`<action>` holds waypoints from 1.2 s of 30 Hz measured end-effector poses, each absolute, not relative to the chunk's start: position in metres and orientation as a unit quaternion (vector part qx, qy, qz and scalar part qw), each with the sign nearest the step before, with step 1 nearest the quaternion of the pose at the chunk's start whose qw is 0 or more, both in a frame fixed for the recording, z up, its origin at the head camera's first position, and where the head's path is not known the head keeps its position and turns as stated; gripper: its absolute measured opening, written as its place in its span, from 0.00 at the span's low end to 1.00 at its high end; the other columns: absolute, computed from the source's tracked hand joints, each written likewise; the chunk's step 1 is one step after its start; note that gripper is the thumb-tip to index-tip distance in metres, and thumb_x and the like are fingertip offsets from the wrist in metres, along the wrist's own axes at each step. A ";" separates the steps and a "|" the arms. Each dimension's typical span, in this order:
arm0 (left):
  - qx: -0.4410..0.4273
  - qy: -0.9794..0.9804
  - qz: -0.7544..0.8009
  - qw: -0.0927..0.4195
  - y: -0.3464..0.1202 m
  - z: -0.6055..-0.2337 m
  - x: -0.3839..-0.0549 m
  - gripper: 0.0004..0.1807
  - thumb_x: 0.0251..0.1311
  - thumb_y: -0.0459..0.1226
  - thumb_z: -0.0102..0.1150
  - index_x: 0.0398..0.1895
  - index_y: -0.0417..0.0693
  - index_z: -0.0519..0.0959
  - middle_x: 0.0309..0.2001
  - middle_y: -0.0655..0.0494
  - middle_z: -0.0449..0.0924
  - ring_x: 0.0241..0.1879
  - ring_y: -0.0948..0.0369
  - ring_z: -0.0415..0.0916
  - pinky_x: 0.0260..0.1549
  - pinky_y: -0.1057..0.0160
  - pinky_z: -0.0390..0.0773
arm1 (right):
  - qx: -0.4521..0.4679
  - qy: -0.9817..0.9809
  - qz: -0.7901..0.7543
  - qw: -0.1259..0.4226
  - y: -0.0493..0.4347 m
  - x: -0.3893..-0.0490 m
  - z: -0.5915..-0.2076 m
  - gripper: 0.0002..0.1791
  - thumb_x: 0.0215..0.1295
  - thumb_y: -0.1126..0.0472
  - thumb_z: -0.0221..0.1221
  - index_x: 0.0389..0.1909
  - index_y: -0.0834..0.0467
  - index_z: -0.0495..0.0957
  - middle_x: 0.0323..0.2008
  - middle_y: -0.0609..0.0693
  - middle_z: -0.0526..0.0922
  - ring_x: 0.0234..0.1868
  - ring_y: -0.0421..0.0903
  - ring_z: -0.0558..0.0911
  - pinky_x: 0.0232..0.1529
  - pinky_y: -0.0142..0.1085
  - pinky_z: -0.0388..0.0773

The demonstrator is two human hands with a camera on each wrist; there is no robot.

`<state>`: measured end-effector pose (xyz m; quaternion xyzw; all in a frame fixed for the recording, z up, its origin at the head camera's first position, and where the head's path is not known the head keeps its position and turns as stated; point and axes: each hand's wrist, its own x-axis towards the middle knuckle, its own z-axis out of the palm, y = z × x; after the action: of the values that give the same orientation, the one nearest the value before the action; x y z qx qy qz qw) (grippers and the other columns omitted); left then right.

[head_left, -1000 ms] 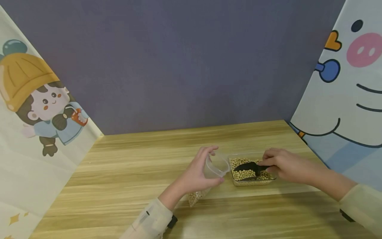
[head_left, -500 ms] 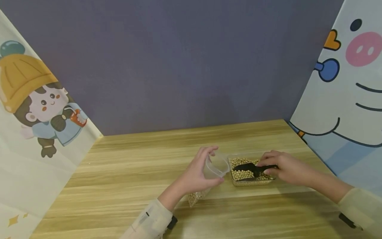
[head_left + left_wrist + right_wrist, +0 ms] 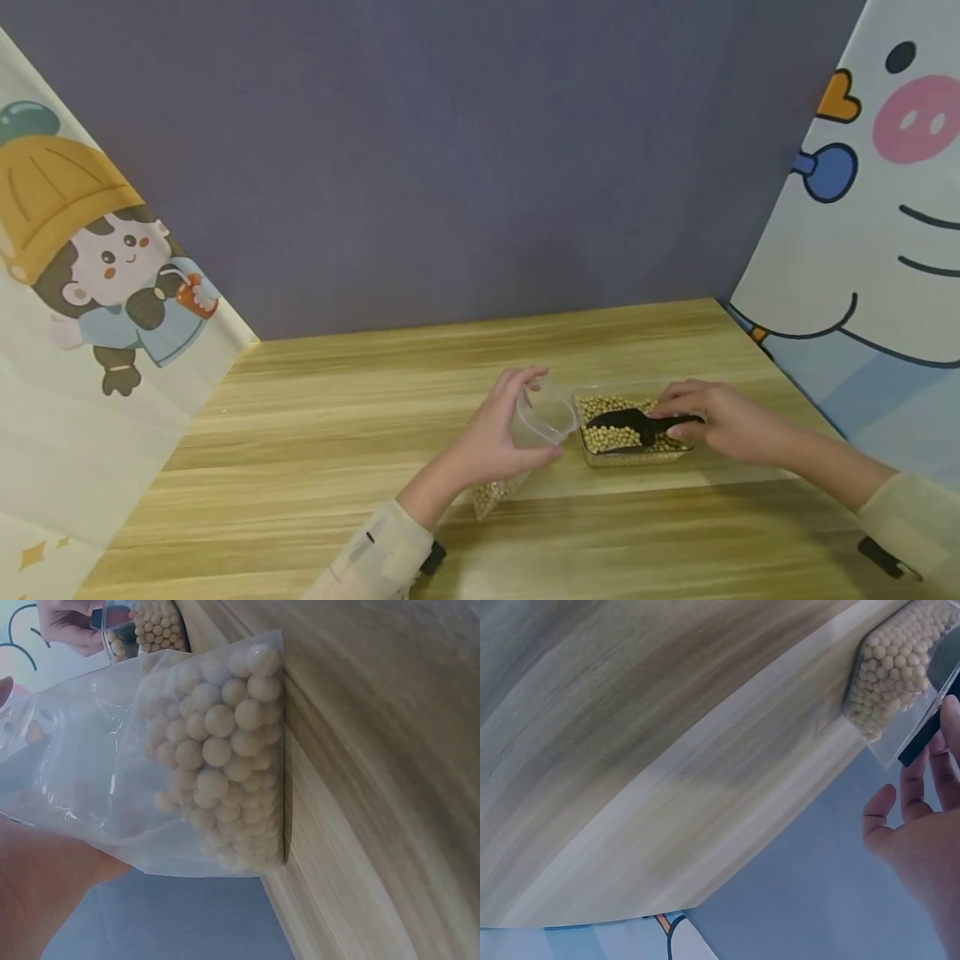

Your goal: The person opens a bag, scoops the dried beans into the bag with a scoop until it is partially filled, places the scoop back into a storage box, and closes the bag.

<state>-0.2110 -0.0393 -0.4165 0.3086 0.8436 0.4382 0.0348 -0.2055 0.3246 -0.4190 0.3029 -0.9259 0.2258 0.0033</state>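
In the head view my left hand (image 3: pixel 491 437) holds a clear plastic bag (image 3: pixel 528 433) by its wide-open mouth, fingers on the far side and thumb on the near side. The left wrist view shows pale round beans (image 3: pixel 217 742) filling the lower part of that bag, whose base stands on the table. To its right is a clear rectangular container (image 3: pixel 637 458) of the same kind of beans (image 3: pixel 615 437). My right hand (image 3: pixel 716 421) pinches the handle of a black scoop (image 3: pixel 626 421), whose blade lies in among the beans, pointing toward the bag.
The wood-grain table (image 3: pixel 337 417) ends at a grey-blue back panel (image 3: pixel 480 167). Cartoon-printed panels flank it, the left panel (image 3: pixel 67 450) and the right panel (image 3: pixel 870 275). The container's left rim sits right beside the bag's mouth.
My right hand has shifted slightly right and down along the scoop's handle, showing more of it, while the scoop stays nearly in place. The left hand and the bag keep their place.
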 end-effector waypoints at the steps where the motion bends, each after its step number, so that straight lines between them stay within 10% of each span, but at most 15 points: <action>1: 0.309 0.844 0.437 0.034 -0.039 -0.417 -0.211 0.56 0.52 0.47 0.80 0.83 0.67 0.56 0.72 0.55 0.68 0.66 0.52 0.72 0.58 0.55 0.85 | 0.301 -0.926 0.226 0.004 0.325 -0.205 -0.419 0.15 0.68 0.58 0.69 0.55 0.48 0.88 0.53 0.43 0.86 0.54 0.51 0.85 0.45 0.36 0.86; 36: 0.316 0.841 0.438 0.037 -0.037 -0.419 -0.211 0.55 0.53 0.46 0.79 0.83 0.66 0.57 0.72 0.56 0.68 0.67 0.51 0.72 0.59 0.53 0.84 | 0.287 -0.924 0.251 0.014 0.324 -0.199 -0.424 0.16 0.69 0.59 0.69 0.56 0.50 0.88 0.52 0.43 0.87 0.52 0.44 0.85 0.43 0.34 0.84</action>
<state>-0.2113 -0.0368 -0.4187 0.3157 0.8410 0.4379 0.0369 -0.1988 0.3239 -0.4239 0.2875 -0.9241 0.2512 0.0141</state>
